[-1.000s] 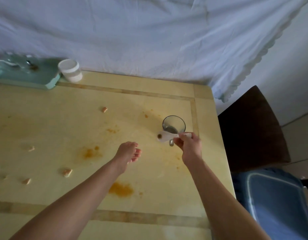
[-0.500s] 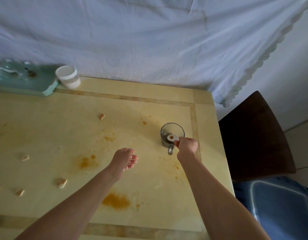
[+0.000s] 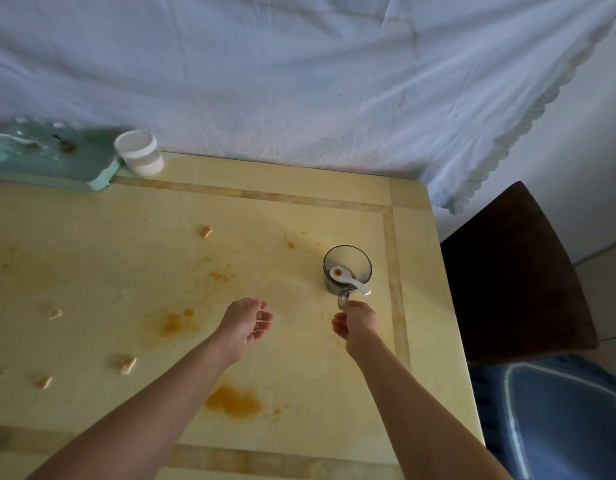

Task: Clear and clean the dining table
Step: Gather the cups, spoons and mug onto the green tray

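My two forearms reach in from the near edge over the yellow table (image 3: pixel 434 306). An orange stain (image 3: pixel 234 402) lies between them, close in. Crumbs (image 3: pixel 126 364) are scattered at near left, with more toward the left edge. My left hand (image 3: pixel 246 322) hovers palm down over mid-table, fingers (image 3: pixel 261 323) loosely spread, grasping nothing. A second stain (image 3: pixel 171 322) sits just left of it. My right hand (image 3: pixel 357 322) is beside the mug's handle, fingers curled loosely, empty; I cannot tell whether they touch the handle. The glass mug (image 3: pixel 348 268) stands upright near the right edge. The white spoon (image 3: pixel 348 278) lies inside it, bowl down in the mug, handle leaning over the near rim. One more crumb (image 3: pixel 206 231) lies farther out, mid-table. At far left a teal tray (image 3: pixel 57 161) sits against the drape, a white jar (image 3: pixel 139 157) just beside it. A dark chair (image 3: pixel 518 271) stands right of the table.
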Demonstrator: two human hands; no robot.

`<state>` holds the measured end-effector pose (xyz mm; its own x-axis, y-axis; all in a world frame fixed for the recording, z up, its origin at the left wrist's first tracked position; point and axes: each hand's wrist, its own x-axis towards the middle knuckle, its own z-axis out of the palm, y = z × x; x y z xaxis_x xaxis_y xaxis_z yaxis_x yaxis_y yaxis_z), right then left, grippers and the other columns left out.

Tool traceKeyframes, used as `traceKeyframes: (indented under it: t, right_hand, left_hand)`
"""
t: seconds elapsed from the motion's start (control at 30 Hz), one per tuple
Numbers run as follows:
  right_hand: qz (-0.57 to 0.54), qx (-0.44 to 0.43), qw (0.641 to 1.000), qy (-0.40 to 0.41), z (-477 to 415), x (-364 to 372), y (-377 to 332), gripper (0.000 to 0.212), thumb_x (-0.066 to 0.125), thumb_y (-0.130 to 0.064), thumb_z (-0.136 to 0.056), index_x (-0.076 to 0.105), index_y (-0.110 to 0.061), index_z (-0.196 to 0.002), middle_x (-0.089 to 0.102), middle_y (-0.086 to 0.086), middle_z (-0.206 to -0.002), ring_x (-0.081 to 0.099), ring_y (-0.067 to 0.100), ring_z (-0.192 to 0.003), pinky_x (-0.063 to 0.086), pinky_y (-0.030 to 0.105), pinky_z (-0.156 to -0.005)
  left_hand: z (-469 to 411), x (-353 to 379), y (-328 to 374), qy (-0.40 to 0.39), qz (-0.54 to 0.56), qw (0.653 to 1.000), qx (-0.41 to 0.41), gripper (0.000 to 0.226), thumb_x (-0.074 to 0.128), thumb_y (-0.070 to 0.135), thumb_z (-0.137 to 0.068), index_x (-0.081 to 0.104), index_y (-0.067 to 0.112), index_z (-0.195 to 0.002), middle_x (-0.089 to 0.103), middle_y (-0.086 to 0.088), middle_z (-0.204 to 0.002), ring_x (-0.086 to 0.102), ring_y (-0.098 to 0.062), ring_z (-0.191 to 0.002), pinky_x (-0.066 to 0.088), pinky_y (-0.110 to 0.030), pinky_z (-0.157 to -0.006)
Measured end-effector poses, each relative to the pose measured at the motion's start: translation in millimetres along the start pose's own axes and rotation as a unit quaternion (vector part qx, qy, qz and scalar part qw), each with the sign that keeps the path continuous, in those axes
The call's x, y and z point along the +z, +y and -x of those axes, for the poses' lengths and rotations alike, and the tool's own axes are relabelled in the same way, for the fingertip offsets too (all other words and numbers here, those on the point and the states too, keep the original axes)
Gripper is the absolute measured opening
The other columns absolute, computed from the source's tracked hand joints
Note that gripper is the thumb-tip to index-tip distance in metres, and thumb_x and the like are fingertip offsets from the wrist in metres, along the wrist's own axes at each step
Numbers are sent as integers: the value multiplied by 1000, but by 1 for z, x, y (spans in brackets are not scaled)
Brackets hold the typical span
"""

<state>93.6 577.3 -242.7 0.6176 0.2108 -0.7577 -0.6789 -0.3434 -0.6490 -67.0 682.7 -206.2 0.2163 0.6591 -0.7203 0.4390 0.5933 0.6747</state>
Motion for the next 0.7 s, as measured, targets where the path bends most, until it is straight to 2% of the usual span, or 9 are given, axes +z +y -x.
traceKeyframes:
  t: [0.1,0.3,0.5,0.7]
  right_hand:
    - [15,-10,999,-41,0,8,0,11,50,-10,-94,59,-6,-97,52,11,-66,51,20,-56,48,30,-54]
    - [24,-44,999,-3,-2,21,2,26,46,-21,-97,53,-7,-76,48,9,-60,45,17,-51,43,27,-50]
    - [45,-88,995,-20,23,54,25,24,45,-18,-97,52,-5,-78,44,8,-57,40,17,-49,33,27,-46]
    - [87,-129,985,-77,66,127,36,24,49,-17,-95,55,-5,-75,47,8,-55,43,18,-49,35,28,-47]
  left_hand:
    - [0,-7,-1,6,3,1000,-1,21,38,15,-99,58,8,-98,65,-9,-80,58,-18,-63,45,-27,-57]
    - [-8,-30,-5,24,18,1000,-9,20,39,14,-97,58,9,-93,65,-9,-78,58,-19,-63,44,-27,-58]
    - [-22,-62,-1,22,45,999,-6,21,38,15,-97,56,11,-89,65,-8,-75,57,-18,-60,44,-27,-56]
    - [-39,-121,25,14,80,997,9,21,37,15,-98,54,12,-86,62,-8,-73,55,-18,-59,42,-26,-56]
